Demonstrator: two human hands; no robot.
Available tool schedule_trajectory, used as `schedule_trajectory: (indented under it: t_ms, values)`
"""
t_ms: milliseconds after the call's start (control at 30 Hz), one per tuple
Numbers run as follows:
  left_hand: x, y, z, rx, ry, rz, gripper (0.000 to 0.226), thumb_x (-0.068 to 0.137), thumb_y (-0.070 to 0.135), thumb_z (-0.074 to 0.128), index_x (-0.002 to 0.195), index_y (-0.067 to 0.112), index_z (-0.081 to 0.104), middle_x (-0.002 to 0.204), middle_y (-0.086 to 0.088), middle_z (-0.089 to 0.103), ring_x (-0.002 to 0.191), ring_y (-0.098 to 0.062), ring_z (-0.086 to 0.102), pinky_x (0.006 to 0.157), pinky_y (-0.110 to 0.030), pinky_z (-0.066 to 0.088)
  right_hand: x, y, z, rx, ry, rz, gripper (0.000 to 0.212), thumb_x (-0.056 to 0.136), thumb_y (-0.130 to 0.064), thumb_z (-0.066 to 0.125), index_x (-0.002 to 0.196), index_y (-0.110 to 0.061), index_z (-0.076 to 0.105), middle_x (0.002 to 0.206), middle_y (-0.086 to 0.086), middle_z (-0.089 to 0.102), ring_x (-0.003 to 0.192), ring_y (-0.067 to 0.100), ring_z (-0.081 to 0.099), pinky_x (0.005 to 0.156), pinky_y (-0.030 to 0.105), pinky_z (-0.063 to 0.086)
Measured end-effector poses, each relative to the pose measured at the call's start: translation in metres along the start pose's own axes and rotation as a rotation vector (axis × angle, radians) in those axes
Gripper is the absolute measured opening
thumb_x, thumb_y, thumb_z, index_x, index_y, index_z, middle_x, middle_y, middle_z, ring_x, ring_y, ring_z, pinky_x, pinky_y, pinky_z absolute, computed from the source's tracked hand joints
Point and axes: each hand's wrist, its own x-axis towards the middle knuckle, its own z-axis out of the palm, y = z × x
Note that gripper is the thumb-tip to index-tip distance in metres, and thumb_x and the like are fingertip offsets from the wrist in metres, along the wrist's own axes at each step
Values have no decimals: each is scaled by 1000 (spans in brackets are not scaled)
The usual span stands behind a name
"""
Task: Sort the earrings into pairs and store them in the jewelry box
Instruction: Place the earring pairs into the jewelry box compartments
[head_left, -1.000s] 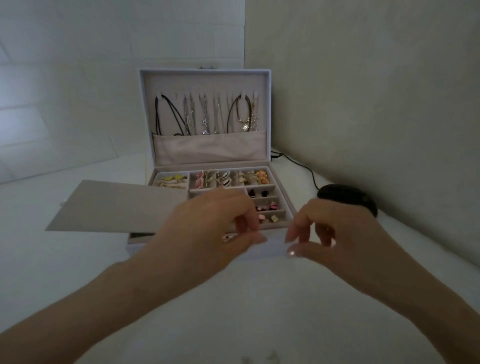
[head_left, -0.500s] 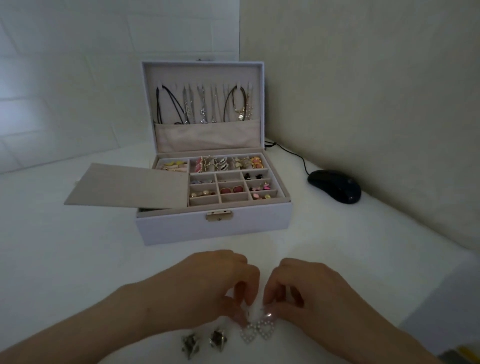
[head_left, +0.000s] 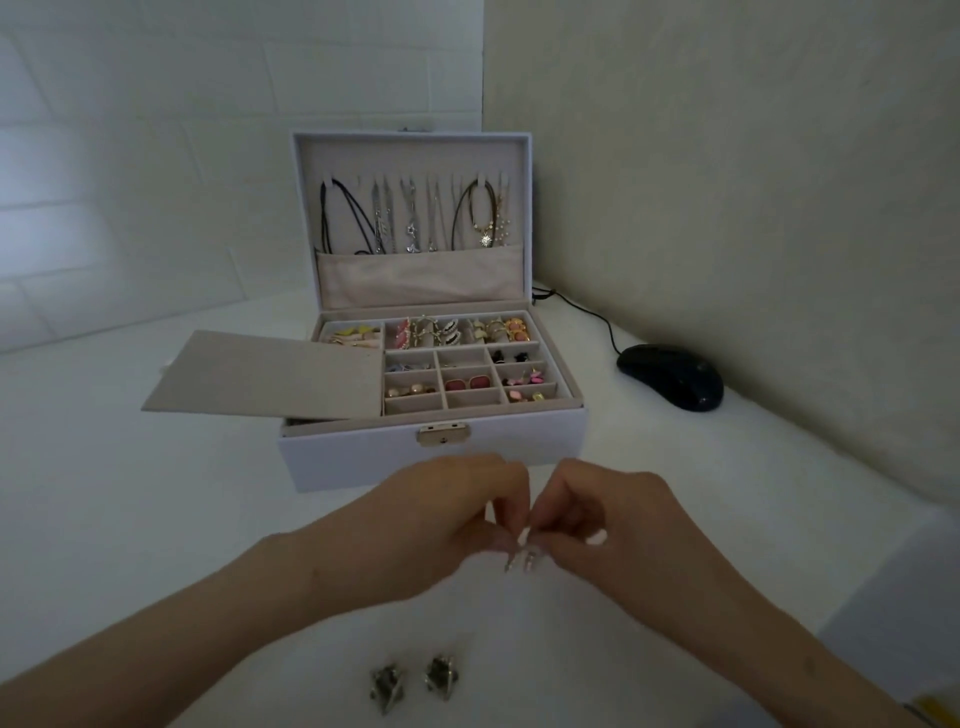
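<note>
Before box (head_left: 363, 457), two pinched earrings (head_left: 522, 560), two loose earrings (head_left: 440, 675)

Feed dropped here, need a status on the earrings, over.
Left hand and right hand pinch pale earrings between them. Dark earring pair lies on table, untouched. Jewelry box open, path to it unobstructed.
</note>
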Motion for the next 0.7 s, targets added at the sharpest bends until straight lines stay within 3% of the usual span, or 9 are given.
schedule_trajectory:
  t_ms: [167,367,533,633,700]
  values:
    - [12,-2,-12,-80,169,-15,14,86,13,61,81,23,53,75,11,60,68,1,50,59,-10,36,18,-8,-11,62,127,-51,31,73,-2,72,67,-30,60,63,-12,64,61,0,60,57,7,42]
    - [36,-18,-38,-169,491,-124,17,76,10,72,76,21,59,73,11,62,72,-3,55,61,-7,39,71,-13,-34,155,258,-56,22,73,-3,74,72,-24,68,69,-8,68,61,0,62,61,11,48]
    - [47,-31,-47,-70,497,-196,20,75,12,72,70,27,60,66,16,60,66,0,57,61,-7,38,103,-9,-30,150,236,-22,19,72,-4,75,70,-22,68,71,-2,68,64,7,62,68,25,54]
    - [50,-39,-45,-2,471,-229,18,76,14,71,71,26,59,70,13,60,73,-10,58,70,-25,44,113,-6,-24,94,213,-15,20,71,-5,75,68,-22,66,67,-6,65,63,6,61,67,24,54]
    - [50,-43,-43,34,445,-243,15,77,15,71,71,24,60,74,12,59,76,-11,55,72,-30,45,116,-5,-21,68,188,-12,14,71,-5,76,72,-17,68,67,-5,65,65,7,62,69,23,54]
